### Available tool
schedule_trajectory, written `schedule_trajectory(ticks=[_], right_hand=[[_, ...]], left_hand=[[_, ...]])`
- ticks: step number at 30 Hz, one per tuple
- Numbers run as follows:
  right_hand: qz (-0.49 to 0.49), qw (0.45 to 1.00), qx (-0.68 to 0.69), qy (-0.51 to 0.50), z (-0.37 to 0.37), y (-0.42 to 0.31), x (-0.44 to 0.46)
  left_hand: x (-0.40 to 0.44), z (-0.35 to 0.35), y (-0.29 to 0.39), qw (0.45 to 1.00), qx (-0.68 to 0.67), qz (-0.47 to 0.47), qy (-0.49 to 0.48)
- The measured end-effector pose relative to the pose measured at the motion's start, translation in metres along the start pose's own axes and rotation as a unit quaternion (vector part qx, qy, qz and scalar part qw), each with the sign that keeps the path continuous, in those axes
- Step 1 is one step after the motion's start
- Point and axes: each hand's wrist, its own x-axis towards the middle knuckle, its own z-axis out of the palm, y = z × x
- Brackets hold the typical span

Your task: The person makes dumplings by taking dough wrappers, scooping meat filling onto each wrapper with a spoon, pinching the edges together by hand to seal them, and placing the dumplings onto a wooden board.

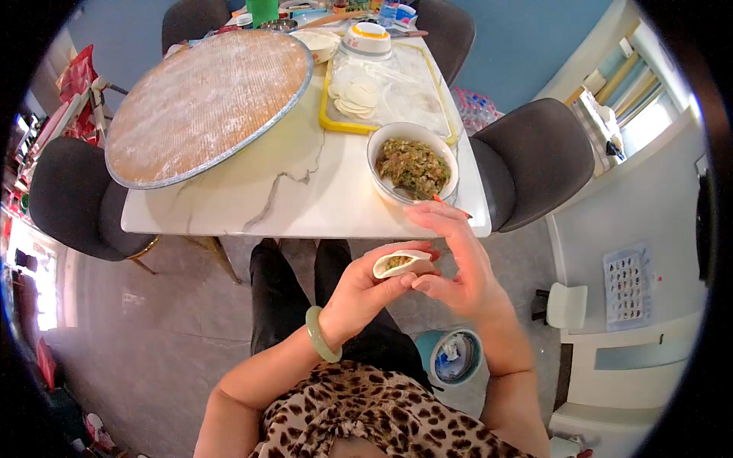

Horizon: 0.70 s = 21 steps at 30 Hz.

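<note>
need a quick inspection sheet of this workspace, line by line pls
surface: white table with dark veining
job's things: dumpling folded, filling showing at its open side; bowl of filling at the near right corner; wrappers on a yellow-edged board; large round tray, white-dusted, at left
clutter: mixed items at the far end, including a green item
hands: left hand holds the dumpling; right hand spread beside it, contact unclear
cables: nothing seen
surroundings: dark chairs around the table; bin on the floor
</note>
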Motion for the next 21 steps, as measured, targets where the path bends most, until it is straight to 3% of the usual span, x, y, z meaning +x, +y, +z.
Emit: schedule_trajectory(ticks=[2, 3, 5, 8, 12, 17, 21], right_hand=[[-0.066, 0.988, -0.051, -0.128, -0.015, -0.001, 0.005], [-0.066, 0.989, -0.052, -0.123, -0.020, 0.000, 0.004], [-0.077, 0.969, -0.098, -0.214, -0.028, 0.001, 0.002], [-0.055, 0.960, -0.109, -0.252, -0.037, -0.012, -0.003], [-0.068, 0.961, -0.145, -0.227, -0.046, -0.016, -0.014], [-0.125, 0.945, -0.250, -0.168, -0.052, -0.007, -0.022], [-0.093, 0.958, -0.210, -0.170, -0.051, 0.006, -0.021]], left_hand=[[0.000, 0.001, 0.000, 0.998, 0.050, 0.007, -0.023], [0.000, 0.002, -0.002, 0.998, 0.053, 0.005, -0.026], [0.000, 0.003, -0.004, 0.986, 0.166, -0.003, -0.032], [-0.004, 0.010, 0.000, 0.979, 0.190, -0.031, -0.065], [-0.002, 0.019, -0.004, 0.985, 0.126, -0.071, -0.097], [0.007, 0.034, -0.023, 0.994, -0.052, -0.078, -0.063], [0.013, 0.031, -0.029, 0.988, -0.077, -0.118, -0.056]])
